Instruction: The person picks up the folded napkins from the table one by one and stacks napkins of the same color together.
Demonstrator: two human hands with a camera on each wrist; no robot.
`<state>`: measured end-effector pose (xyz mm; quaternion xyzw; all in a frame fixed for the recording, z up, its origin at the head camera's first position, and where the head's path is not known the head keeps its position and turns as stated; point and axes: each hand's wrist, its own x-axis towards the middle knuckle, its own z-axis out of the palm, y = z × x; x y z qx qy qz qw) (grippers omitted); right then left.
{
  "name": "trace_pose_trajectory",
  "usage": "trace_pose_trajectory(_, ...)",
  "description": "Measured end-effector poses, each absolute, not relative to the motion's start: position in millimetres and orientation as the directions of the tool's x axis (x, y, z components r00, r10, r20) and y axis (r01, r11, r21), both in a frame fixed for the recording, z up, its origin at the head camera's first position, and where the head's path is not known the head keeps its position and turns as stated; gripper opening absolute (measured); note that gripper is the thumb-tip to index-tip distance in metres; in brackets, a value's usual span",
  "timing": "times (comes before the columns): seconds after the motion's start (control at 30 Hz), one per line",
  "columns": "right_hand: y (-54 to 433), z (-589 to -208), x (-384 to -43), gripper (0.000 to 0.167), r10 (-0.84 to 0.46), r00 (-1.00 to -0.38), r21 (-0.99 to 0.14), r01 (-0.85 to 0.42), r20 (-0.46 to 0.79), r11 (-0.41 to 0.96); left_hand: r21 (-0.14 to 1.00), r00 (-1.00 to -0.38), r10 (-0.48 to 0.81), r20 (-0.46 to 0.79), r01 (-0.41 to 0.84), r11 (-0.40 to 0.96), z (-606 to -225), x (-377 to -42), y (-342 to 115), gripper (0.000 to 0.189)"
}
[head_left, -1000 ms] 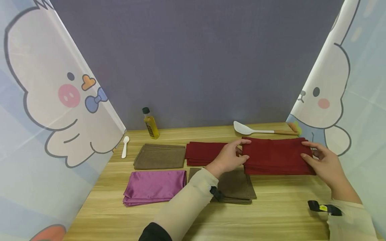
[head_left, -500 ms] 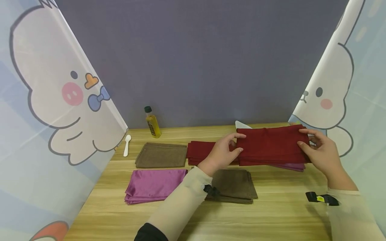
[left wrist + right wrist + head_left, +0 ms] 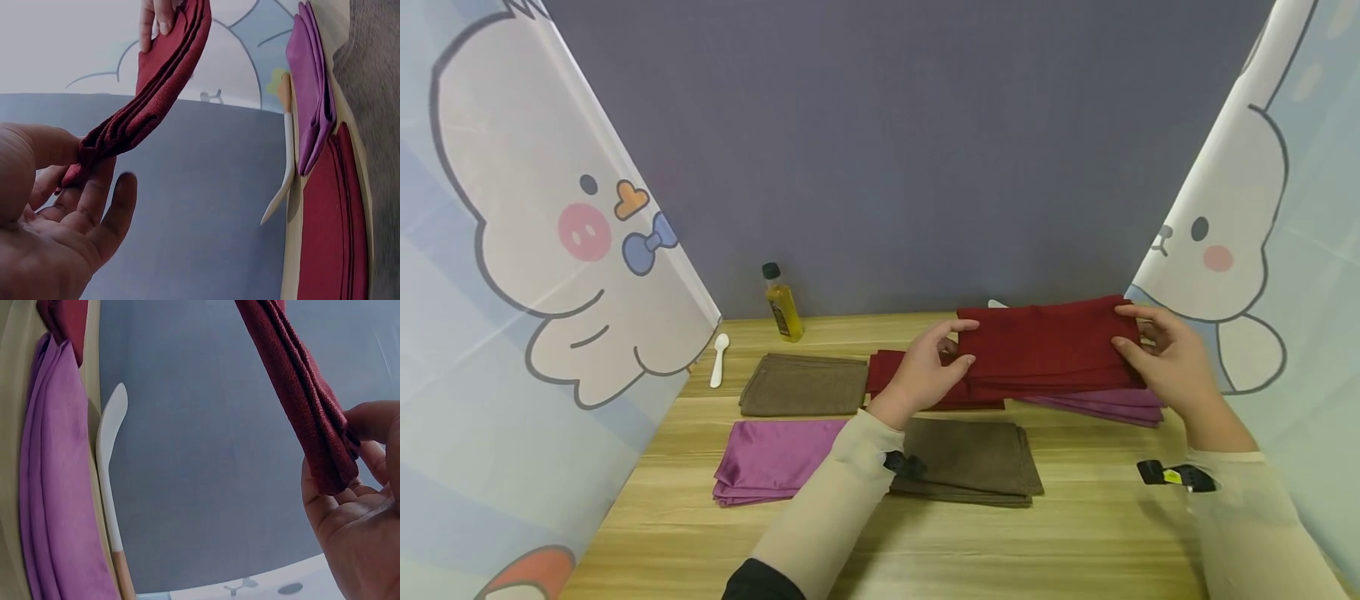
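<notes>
Both ends of a folded red cloth (image 3: pixel 1045 346) are pinched between thumb and fingers, the left hand (image 3: pixel 925 367) at its left end, the right hand (image 3: pixel 1168 354) at its right. It is held above the far right of the table (image 3: pixel 1075 533), over a purple cloth (image 3: pixel 69 462), hiding most of a spatula (image 3: pixel 109 500) from the head view. Just left lies a second red cloth (image 3: pixel 883 371); left of that, a brown cloth (image 3: pixel 805 386). Nearer lie another purple cloth (image 3: pixel 775 454) at left and another brown cloth (image 3: pixel 973 458) at centre, each partly hidden by the left arm (image 3: pixel 831 508). At far left, a bottle (image 3: pixel 784 308) stands right of a spoon (image 3: pixel 718 362).
</notes>
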<state>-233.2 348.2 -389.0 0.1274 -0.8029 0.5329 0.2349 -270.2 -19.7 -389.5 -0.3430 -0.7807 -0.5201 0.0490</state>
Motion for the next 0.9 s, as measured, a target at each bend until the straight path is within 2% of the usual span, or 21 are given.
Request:
trace_pose_trajectory(0.1,341.8,-387.4,-237.5,0.046,0.024,-0.865,-0.789,-0.446,0.501,0.423,0.809,-0.781,0.467,0.415,0.551,0.203,-390.4,-272.9,-28.3,0.049)
trace_pose_trajectory(0.33,324.6,-387.9,-253.6,0.050,-0.053,-0.876,-0.801,-0.462,0.479,0.382,0.846,-0.811,0.425,0.403,0.506,0.165,-394.0,-281.4,-49.5,0.048)
trace_pose_trajectory(0.57,305.5,-391.2,-265.8,0.049,-0.122,-0.860,-0.817,-0.510,0.496,0.271,0.872,-0.834,0.394,0.386,0.469,0.138,-398.0,-287.4,-70.8,0.049)
trace_pose_trajectory(0.9,276.4,-392.6,-280.1,0.051,-0.170,-0.882,-0.846,-0.470,0.440,0.250,0.895,-0.869,0.314,0.382,0.433,0.110,-402.7,-295.3,-100.1,0.049)
